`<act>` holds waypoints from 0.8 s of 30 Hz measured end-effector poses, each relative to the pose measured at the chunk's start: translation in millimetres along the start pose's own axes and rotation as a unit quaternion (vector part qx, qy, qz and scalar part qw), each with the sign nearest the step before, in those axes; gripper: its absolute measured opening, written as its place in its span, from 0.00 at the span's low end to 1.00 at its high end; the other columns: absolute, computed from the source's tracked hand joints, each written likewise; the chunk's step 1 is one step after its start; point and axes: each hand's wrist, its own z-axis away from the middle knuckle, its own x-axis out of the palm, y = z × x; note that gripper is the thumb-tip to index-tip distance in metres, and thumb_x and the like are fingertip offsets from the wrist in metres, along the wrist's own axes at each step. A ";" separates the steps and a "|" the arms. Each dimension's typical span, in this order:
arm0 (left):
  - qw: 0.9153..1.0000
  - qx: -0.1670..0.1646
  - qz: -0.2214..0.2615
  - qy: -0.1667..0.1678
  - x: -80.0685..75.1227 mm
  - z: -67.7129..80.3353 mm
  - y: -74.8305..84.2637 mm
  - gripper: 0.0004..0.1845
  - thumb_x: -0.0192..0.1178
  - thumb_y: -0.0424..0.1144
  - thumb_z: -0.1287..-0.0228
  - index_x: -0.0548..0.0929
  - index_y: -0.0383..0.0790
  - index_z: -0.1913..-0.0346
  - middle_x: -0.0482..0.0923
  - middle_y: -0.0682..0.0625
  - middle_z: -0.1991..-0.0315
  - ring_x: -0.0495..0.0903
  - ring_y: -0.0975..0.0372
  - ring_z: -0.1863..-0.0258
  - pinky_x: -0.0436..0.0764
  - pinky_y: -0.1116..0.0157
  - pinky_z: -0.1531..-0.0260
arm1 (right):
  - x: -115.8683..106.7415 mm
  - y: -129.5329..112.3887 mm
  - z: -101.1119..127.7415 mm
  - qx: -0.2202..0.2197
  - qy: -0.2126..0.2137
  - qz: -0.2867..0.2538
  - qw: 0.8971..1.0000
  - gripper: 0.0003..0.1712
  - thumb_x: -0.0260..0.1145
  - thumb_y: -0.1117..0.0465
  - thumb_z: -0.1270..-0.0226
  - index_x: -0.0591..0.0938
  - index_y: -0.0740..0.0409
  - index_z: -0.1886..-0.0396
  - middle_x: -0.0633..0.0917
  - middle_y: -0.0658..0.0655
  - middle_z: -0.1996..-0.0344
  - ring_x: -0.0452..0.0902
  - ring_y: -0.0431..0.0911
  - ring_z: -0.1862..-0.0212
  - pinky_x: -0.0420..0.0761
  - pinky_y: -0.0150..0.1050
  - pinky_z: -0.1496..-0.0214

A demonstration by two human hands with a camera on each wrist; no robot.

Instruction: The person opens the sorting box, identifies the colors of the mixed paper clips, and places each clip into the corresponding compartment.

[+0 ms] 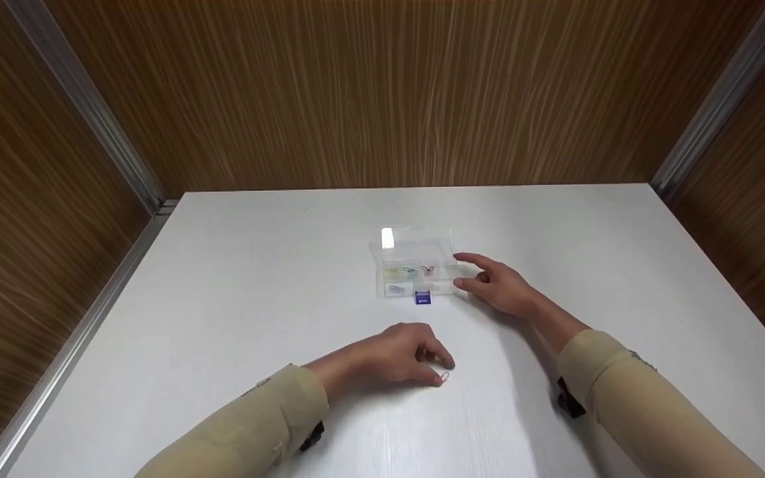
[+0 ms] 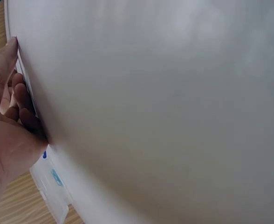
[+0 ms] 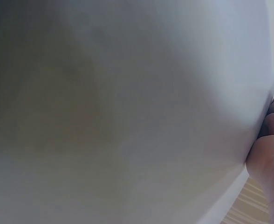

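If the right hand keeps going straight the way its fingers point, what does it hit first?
Most likely the clear compartment box: the right hand points left at its right end, fingertips right beside it. Whether they already touch is unclear.

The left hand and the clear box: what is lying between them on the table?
In the head view, only bare white table lies between the left hand and the clear box.

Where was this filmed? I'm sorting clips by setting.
Probably a staged recording booth, not a home: a bare white table boxed in by wood-grain wall panels, holding only a small clear compartment box.
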 end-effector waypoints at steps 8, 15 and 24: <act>1.000 -0.007 0.010 0.000 -0.3 3.1 0.6 0.09 0.76 0.41 0.34 0.95 0.53 0.52 0.80 0.62 0.61 0.74 0.70 0.60 0.73 0.72 0.55 | 0.8 0.0 -0.3 0.008 -0.002 0.002 1.000 0.41 0.69 0.35 0.28 0.69 0.34 0.19 0.75 0.53 0.68 0.71 0.49 0.62 0.69 0.43 0.58; 1.000 -0.006 0.006 -0.001 -0.8 3.5 1.1 0.08 0.75 0.41 0.33 0.95 0.53 0.53 0.79 0.61 0.61 0.73 0.70 0.60 0.72 0.71 0.55 | 0.9 0.8 -0.4 0.001 0.002 0.008 1.000 0.41 0.69 0.35 0.27 0.69 0.35 0.19 0.76 0.53 0.68 0.72 0.49 0.62 0.70 0.43 0.58; 1.000 0.007 -0.005 -0.007 0.6 2.2 1.7 0.07 0.74 0.42 0.32 0.94 0.53 0.53 0.78 0.59 0.62 0.72 0.69 0.60 0.71 0.71 0.56 | 0.5 2.4 1.2 -0.015 0.009 0.008 1.000 0.40 0.69 0.38 0.26 0.70 0.41 0.19 0.73 0.49 0.74 0.68 0.46 0.68 0.67 0.40 0.64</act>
